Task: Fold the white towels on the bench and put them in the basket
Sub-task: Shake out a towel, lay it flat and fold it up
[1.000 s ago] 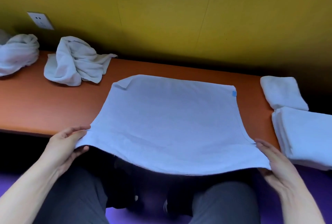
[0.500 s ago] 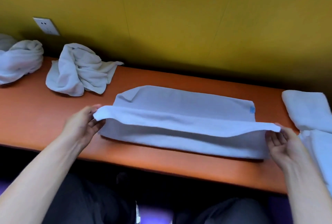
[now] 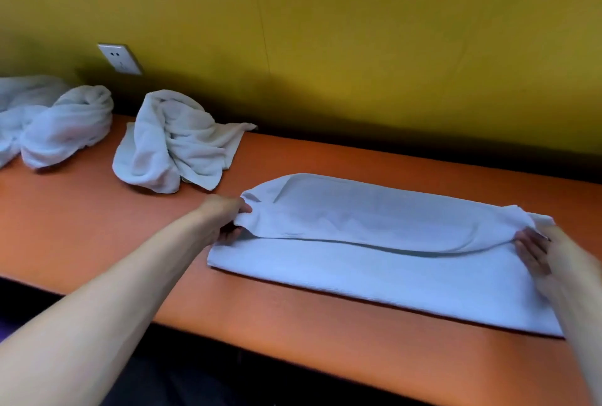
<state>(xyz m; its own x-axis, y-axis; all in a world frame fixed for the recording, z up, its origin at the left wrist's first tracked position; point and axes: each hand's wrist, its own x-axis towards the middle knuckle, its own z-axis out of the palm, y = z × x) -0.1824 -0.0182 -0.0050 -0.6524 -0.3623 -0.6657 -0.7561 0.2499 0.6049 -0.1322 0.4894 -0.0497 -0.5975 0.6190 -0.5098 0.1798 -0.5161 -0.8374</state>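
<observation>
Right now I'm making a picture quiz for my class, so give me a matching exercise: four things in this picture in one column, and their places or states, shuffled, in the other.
Things:
1. flat towel
2. crumpled towel
3. wall socket
4. bench

Places or states:
A. orange, bearing the towels
B. on the yellow wall, above the bench's left part
C. being folded, an end held in each of the hands
D. lying in a heap, untouched

Pairs: 1-C, 2-D, 3-B, 4-A. The left hand and right hand grip the lifted edge.

Crumpled towels (image 3: 176, 141) left of flat towel (image 3: 384, 262)
</observation>
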